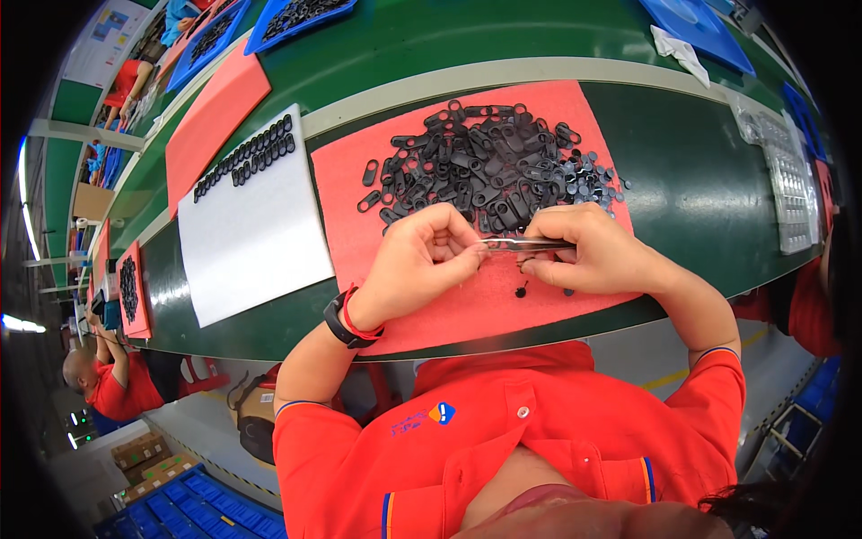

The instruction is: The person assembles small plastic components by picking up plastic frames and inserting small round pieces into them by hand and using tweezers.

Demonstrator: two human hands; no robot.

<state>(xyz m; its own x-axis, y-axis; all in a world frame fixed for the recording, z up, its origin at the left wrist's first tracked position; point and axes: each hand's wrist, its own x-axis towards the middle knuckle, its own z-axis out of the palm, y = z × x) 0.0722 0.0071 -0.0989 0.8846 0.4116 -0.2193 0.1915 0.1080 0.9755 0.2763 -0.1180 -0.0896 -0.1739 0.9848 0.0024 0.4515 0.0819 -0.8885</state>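
Observation:
My right hand (588, 247) is closed around a pair of metal tweezers (537, 243), whose tips point left. At those tips, the fingers of my left hand (422, 256) are pinched together; whatever lies between them is too small to make out. Both hands are over a pink foam mat (413, 323). Just beyond them spreads a heap of black oval plastic parts with holes (476, 162). Small grey round discs (588, 180) lie scattered at the heap's right side. A tiny black piece (520, 292) rests on the mat below my right hand.
Left of the mat, a white foam sheet (256, 242) carries rows of black oval parts (247, 160). Clear plastic trays (786, 180) lie at the right. Blue trays (296, 22) and a white cloth (680, 52) are across the green bench. Another person (130, 382) sits at far left.

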